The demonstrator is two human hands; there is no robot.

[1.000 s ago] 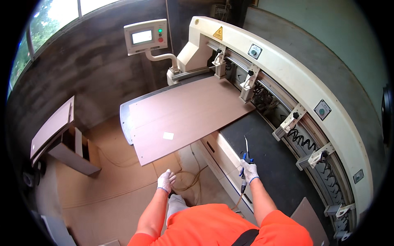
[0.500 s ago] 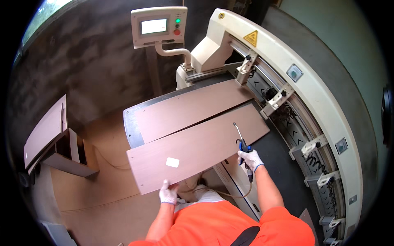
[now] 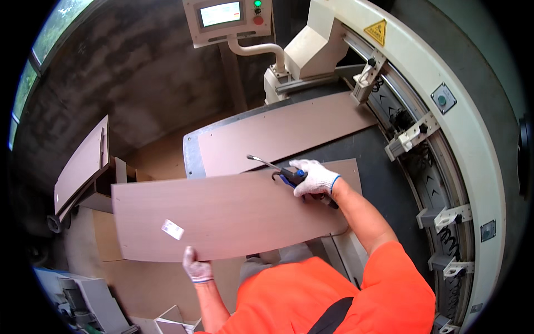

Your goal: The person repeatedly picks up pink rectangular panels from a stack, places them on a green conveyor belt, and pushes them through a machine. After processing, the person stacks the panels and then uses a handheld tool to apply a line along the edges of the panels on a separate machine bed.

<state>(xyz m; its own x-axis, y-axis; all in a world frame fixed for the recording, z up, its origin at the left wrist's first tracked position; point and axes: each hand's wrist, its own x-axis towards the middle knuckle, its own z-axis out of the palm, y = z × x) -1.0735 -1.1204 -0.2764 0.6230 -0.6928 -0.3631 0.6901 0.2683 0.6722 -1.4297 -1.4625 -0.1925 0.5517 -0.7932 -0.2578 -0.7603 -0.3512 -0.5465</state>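
My left hand (image 3: 198, 266) grips the near edge of a brownish-pink board (image 3: 233, 217), thumb on top and fingers underneath. A white label (image 3: 172, 229) is stuck on its upper face. Gloved in white, my right hand (image 3: 317, 179) is wrapped round an air blow gun (image 3: 291, 176), whose metal nozzle points left over the board. That hand lies across the board's right part; whether it presses on the board I cannot tell. A second board (image 3: 283, 131) lies flat on the dark machine table (image 3: 389, 189), just beyond the held one.
A cream machine arch with clamp brackets (image 3: 414, 134) curves along the right. Its control screen (image 3: 221, 14) stands at the far side. More boards (image 3: 83, 164) rest on a stand at the left. A grey machine (image 3: 89, 300) sits low on the left.
The held board has swung left, away from the second board and partly off the table. My right hand has moved in over it, the blow gun's nozzle turning to the left.
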